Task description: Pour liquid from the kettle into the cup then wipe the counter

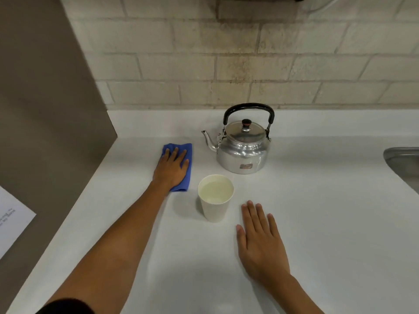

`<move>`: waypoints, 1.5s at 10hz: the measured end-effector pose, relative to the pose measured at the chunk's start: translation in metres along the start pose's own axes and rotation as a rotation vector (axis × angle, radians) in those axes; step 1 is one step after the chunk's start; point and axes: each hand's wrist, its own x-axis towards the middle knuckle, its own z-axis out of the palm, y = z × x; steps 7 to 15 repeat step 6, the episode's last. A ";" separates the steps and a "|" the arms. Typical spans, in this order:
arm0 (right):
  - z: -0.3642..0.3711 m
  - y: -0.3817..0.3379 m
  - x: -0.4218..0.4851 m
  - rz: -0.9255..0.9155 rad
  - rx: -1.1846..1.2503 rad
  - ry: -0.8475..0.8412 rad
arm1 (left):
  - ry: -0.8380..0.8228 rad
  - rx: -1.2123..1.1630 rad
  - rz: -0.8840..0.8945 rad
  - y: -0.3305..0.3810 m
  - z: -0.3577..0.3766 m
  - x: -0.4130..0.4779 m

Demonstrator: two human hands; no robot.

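Observation:
A shiny metal kettle [243, 150] with a black handle stands upright at the back of the white counter [317, 211], its spout pointing left. In front of it a white paper cup [215, 198] stands upright, nearly full of clear liquid. My left hand [171, 166] lies flat, fingers spread, pressing on a folded blue cloth [184, 177] left of the kettle and cup. My right hand [260, 241] rests palm down on the bare counter just right of the cup, holding nothing.
A brown cabinet side [45, 109] bounds the counter on the left, with a white paper [11, 220] on it. The rim of a steel sink [403, 164] shows at the right edge. A tiled wall [226, 53] rises behind.

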 end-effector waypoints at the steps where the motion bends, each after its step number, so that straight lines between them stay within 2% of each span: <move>1: -0.001 -0.001 0.000 -0.002 0.008 -0.011 | -0.019 -0.027 -0.005 0.001 0.001 0.014; 3: -0.002 0.000 -0.001 0.000 -0.002 -0.016 | 0.002 -0.132 -0.073 0.005 -0.011 0.003; 4: -0.004 -0.001 -0.001 0.003 -0.015 -0.034 | 0.115 -0.147 -0.112 0.009 -0.024 -0.013; 6: -0.007 0.001 -0.003 0.007 0.030 -0.018 | 0.270 -0.036 -0.106 0.011 -0.053 -0.043; 15: -0.007 0.001 -0.003 0.007 0.030 -0.018 | 0.270 -0.036 -0.106 0.011 -0.053 -0.043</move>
